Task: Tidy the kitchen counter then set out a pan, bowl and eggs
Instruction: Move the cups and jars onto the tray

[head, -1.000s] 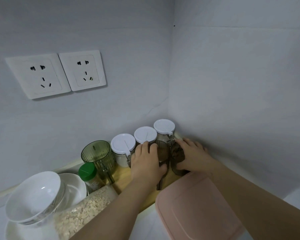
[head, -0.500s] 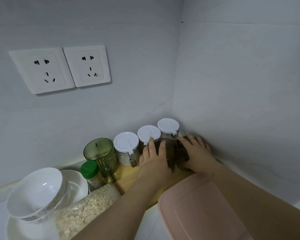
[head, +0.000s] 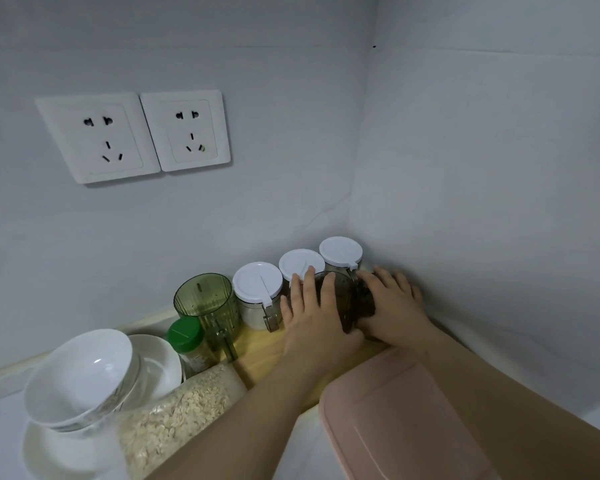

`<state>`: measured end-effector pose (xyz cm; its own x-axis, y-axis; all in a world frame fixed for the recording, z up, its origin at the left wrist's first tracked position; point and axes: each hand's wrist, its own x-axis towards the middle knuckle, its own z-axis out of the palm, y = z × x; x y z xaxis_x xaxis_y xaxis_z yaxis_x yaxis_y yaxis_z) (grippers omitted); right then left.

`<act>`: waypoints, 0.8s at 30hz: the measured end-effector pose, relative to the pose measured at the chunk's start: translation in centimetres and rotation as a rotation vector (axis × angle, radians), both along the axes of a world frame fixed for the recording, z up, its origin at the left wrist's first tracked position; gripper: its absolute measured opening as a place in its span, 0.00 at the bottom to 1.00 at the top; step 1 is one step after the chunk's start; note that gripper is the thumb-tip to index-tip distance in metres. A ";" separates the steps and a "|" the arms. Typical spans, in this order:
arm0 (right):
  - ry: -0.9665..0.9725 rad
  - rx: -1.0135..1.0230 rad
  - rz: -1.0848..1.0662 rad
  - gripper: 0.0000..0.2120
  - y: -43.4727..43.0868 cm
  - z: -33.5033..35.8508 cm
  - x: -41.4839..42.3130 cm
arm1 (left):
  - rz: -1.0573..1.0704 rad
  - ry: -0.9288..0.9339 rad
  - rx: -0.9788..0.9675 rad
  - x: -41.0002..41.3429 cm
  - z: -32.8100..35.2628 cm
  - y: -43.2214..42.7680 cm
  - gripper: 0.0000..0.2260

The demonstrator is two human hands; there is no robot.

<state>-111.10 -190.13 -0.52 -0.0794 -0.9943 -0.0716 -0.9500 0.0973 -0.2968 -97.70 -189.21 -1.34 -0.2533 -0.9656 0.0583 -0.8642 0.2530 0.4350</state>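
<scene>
Left hand (head: 314, 318) cups tinted jar (head: 340, 294), fingers slightly spread. Right hand (head: 394, 306) wraps spice jar (head: 365, 303), fingers spread. Both jars in the corner, 6 o'clock of the white-lidded jars (head: 302, 265). Suggest sliding low and square, clear of the lids. Bowl (head: 80, 372) at 8 o'clock.

left hand (head: 314, 322): bare | right hand (head: 397, 308): bare | forearms (head: 243, 420): bare

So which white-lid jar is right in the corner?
The rightmost jar, beside the side wall; the middle jar and left jar stand further along the back wall.
</scene>
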 end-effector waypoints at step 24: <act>-0.122 -0.226 0.137 0.18 1.5 0.9 9.7 | 0.383 0.075 0.046 14.6 0.4 0.6 0.23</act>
